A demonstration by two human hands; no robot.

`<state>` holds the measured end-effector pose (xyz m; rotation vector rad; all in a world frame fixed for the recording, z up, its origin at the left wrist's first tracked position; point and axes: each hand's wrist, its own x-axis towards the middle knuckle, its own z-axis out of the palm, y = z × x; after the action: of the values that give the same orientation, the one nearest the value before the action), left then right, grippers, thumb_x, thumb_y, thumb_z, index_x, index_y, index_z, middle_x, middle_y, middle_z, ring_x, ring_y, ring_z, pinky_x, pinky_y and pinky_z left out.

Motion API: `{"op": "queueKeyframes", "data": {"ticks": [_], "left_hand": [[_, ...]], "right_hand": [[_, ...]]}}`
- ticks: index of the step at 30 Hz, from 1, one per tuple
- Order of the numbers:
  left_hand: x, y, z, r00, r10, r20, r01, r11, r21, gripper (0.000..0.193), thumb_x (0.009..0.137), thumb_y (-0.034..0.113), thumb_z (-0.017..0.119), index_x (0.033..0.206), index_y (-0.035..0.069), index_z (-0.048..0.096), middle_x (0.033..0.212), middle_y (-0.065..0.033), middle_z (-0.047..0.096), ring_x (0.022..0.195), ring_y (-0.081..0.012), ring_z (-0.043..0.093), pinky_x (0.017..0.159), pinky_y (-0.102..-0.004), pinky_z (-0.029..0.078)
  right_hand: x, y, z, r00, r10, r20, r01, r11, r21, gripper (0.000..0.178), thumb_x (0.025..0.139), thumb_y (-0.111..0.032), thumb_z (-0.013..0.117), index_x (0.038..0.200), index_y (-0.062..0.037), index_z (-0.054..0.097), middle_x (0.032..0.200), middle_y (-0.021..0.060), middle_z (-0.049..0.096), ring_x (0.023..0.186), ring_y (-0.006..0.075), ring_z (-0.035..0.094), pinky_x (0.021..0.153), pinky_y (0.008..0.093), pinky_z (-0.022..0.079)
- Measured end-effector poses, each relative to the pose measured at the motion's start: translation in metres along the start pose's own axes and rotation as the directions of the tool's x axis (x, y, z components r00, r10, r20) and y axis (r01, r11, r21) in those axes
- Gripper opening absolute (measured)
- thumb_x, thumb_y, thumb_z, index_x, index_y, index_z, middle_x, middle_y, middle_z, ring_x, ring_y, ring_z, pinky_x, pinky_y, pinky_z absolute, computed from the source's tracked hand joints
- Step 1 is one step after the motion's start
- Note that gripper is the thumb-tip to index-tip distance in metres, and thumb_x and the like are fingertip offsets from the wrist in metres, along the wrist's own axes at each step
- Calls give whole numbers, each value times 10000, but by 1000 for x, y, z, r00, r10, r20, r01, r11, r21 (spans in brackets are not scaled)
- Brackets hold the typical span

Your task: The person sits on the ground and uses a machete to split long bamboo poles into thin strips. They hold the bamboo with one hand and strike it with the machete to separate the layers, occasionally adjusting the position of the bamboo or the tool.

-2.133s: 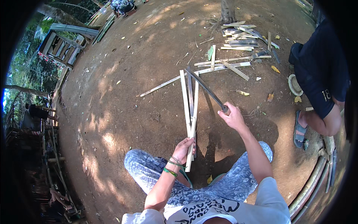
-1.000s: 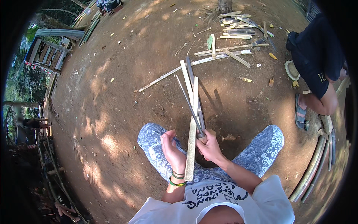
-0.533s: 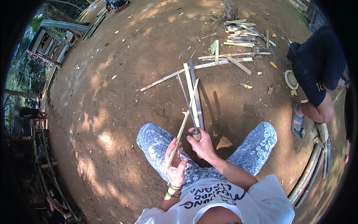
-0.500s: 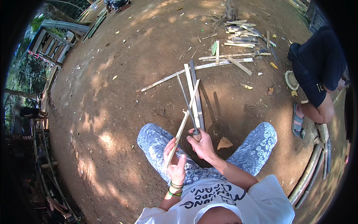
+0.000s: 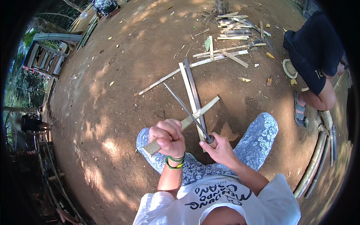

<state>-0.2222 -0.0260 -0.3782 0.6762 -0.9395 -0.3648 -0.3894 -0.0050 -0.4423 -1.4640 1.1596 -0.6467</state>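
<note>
My left hand point(image 5: 168, 138) is closed in a fist around a flat, pale bamboo strip point(image 5: 208, 106). One end of the strip sticks out below the fist, and the rest slants up to the right. My right hand point(image 5: 222, 150) grips a long, narrow knife point(image 5: 182, 105) by its wooden handle, with the blade pointing up and to the left. The blade crosses the strip to the right of my left fist; whether they touch I cannot tell. Beyond them, a pale bamboo strip point(image 5: 188, 87) and a dark strip point(image 5: 193, 84) lie side by side on the ground.
A long thin strip point(image 5: 159, 81) lies across the dirt ahead. Split bamboo pieces point(image 5: 234, 33) are piled by a tree trunk point(image 5: 221, 6). At right is another person point(image 5: 313, 56) in dark clothes and sandals, near bamboo poles point(image 5: 313, 165). My patterned trouser legs point(image 5: 258, 137) flank the work.
My left hand has gone from a loose hold to a fist around the strip, which has swung to slant rightward. My right hand has moved right and lower, and the knife leans further left.
</note>
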Motion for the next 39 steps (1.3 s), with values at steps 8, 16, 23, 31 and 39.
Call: {"op": "queueKeyframes", "data": {"ticks": [8, 16, 23, 31, 39], "left_hand": [[3, 28, 9, 996, 56, -69, -64, 992, -108, 691, 888, 809, 331, 715, 140, 335, 562, 3, 360, 474, -98, 351, 465, -250, 284], [-2, 24, 30, 950, 100, -295, -130, 988, -81, 564, 1027, 595, 242, 709, 140, 341, 564, -14, 393, 459, -105, 349, 459, -233, 268], [-3, 21, 28, 942, 82, -324, -115, 990, -85, 490, 1050, 461, 261, 693, 138, 348, 555, -16, 381, 450, -107, 327, 463, -238, 267], [-9, 22, 30, 950, 60, -307, -94, 991, -97, 440, 1046, 390, 265, 689, 147, 349, 560, -8, 375, 456, -117, 305, 481, -277, 264], [-24, 25, 37, 963, 33, -268, -71, 988, -134, 448, 1046, 421, 283, 731, 128, 409, 605, -26, 428, 501, -138, 327, 543, -320, 280]], "right_hand": [[11, 8, -10, 993, 114, 13, -113, 989, -94, 425, 877, -346, 725, 865, 66, 620, 472, 92, 515, 408, 196, 518, 455, 370, 401], [14, -17, -8, 987, -97, 128, 101, 995, -25, 305, 942, -269, 612, 910, 34, 606, 515, 106, 467, 429, 232, 465, 462, 363, 373], [20, 52, -26, 1000, -3, 10, 6, 967, -255, 399, 978, -332, 560, 814, 25, 628, 591, 206, 579, 586, 411, 619, 546, 456, 466], [15, 35, -18, 997, 74, 32, -66, 975, -212, 429, 983, -346, 550, 837, 49, 634, 640, 247, 588, 654, 423, 646, 586, 442, 476], [-3, 15, -17, 991, 116, 67, -114, 993, -34, 415, 981, -348, 533, 803, 21, 602, 549, 134, 530, 522, 284, 577, 525, 379, 430]]}}
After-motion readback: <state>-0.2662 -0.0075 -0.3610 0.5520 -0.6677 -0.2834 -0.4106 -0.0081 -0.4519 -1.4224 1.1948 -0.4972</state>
